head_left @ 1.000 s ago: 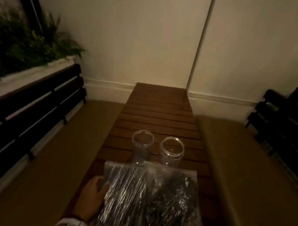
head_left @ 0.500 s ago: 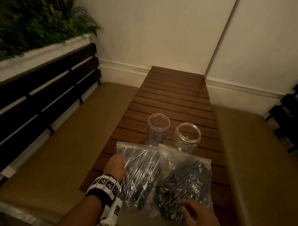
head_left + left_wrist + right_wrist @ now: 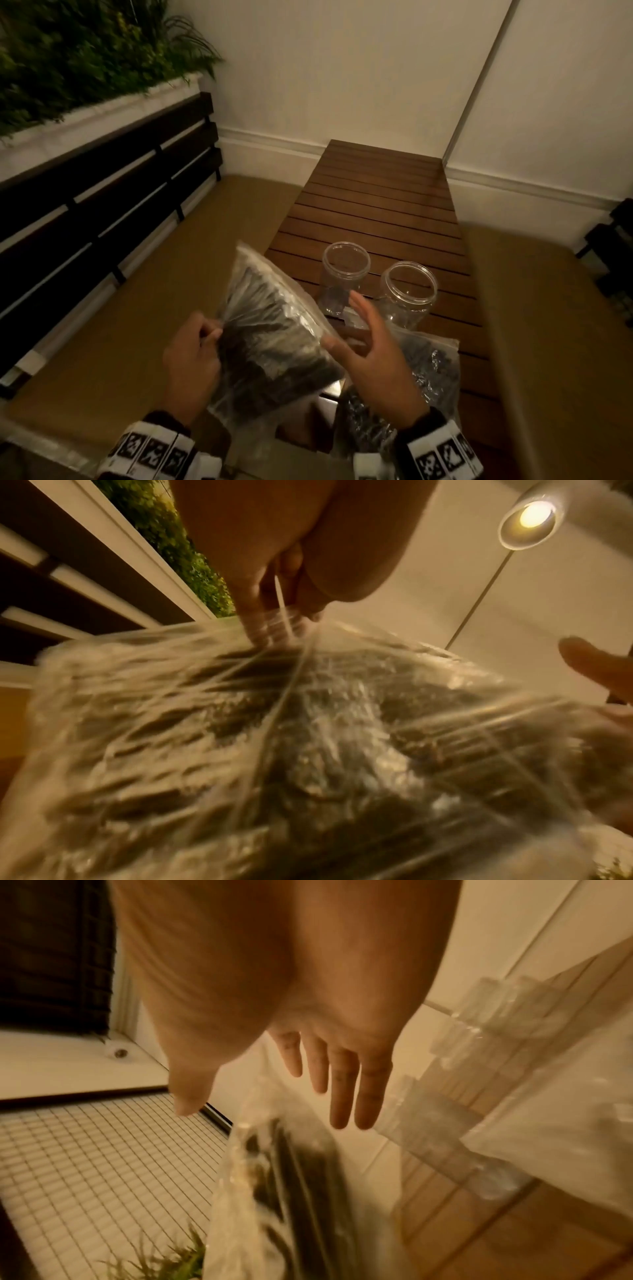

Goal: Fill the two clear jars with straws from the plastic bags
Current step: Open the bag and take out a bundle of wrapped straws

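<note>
Head view: left hand [image 3: 191, 359] pinches blurred bag [image 3: 274, 339]; right hand [image 3: 373, 356] spread, hiding second bag [image 3: 431, 370].

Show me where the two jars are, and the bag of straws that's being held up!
Left jar [image 3: 346, 274]: head view, on its clear side wall.
Right jar [image 3: 409, 296]: head view, on its clear wall below the rim.
Lifted bag of straws [image 3: 270, 335]: head view, on the bag's middle, over the dark straws.

Cream walls [image 3: 342, 68] with white skirting [image 3: 274, 145] enclosing; slatted wooden table [image 3: 380, 202] standing centre; dark slatted bench-back [image 3: 102, 205] running left beneath greenery [image 3: 68, 51]; ceiling lamp [image 3: 529, 518] glowing.
</note>
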